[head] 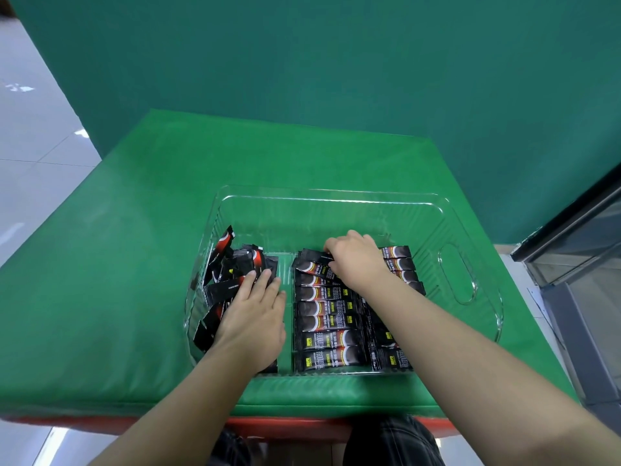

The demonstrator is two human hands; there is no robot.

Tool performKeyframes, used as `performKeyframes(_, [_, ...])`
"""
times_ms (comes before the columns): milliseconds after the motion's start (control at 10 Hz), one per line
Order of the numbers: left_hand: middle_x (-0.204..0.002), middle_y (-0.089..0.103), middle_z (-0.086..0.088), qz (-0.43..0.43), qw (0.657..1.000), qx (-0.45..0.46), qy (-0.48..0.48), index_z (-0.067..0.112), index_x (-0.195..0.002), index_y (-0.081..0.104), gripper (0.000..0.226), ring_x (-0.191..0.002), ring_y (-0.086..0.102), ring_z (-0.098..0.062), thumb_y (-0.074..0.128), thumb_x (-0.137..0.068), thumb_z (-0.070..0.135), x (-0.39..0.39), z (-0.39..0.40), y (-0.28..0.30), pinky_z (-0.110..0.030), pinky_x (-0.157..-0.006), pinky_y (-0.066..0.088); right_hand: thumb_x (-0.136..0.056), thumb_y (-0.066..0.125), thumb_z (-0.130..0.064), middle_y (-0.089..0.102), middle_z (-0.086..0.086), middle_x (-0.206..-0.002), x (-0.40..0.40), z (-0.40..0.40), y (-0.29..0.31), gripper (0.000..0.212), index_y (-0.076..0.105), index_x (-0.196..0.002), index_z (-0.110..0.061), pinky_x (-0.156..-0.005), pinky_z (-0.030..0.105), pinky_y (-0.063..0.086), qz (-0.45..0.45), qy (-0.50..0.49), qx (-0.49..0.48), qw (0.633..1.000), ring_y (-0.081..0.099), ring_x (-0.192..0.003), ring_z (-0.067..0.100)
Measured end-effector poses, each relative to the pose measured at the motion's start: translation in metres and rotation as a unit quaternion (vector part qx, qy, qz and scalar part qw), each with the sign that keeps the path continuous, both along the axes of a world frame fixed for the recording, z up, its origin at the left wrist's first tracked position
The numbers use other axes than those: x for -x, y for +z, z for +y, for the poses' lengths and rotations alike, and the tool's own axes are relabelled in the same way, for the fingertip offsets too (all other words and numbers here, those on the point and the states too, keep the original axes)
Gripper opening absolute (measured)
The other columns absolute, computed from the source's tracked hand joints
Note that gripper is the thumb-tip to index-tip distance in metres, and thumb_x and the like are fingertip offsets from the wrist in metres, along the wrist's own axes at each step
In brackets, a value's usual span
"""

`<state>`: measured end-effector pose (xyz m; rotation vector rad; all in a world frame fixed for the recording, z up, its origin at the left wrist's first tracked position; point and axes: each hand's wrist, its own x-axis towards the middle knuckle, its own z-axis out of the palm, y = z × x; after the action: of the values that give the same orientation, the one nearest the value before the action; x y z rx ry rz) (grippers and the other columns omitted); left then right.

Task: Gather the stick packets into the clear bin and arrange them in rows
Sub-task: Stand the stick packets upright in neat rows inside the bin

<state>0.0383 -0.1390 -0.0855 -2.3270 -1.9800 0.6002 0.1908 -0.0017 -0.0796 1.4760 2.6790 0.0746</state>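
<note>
A clear plastic bin stands on the green table. Black stick packets with red and white print lie inside it. A neat row of packets runs down the middle of the bin, with a second row to its right, partly under my right forearm. A loose jumbled pile of packets fills the bin's left side. My left hand lies flat with straight fingers on the pile. My right hand has curled fingers pinching a packet at the top of the middle row.
The green padded table top extends left of and behind the bin. A green backdrop rises behind. The bin has a handle cutout in its right wall. A dark glass cabinet stands at the right.
</note>
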Motion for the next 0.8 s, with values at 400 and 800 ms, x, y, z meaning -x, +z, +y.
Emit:
performKeyframes(400, [-0.162,-0.001,-0.014,-0.001,1.000,-0.008,-0.002,0.007,-0.154,0.008,0.059,-0.149,-0.009,-0.031,0.015,-0.103,0.037,0.000,0.000,0.000,-0.049,-0.115,-0.015,-0.084,0.054,0.001,0.060,0.002,-0.105,0.008,-0.007,0.003,0.031,0.058,-0.111,-0.015,-0.073,0.030,0.028,0.005,0.019,-0.043,0.999,0.048,-0.101,0.024])
performKeyframes(800, [-0.162,-0.001,-0.014,0.002,1.000,-0.009,-0.001,0.008,-0.154,0.008,0.059,-0.149,-0.009,-0.031,0.015,-0.103,0.037,-0.001,0.001,-0.001,-0.050,-0.115,-0.015,-0.092,0.055,-0.030,0.061,0.002,-0.113,-0.001,-0.017,0.002,0.028,0.061,-0.117,-0.019,-0.089,0.037,0.040,0.020,0.048,0.023,0.998,0.048,-0.112,0.024])
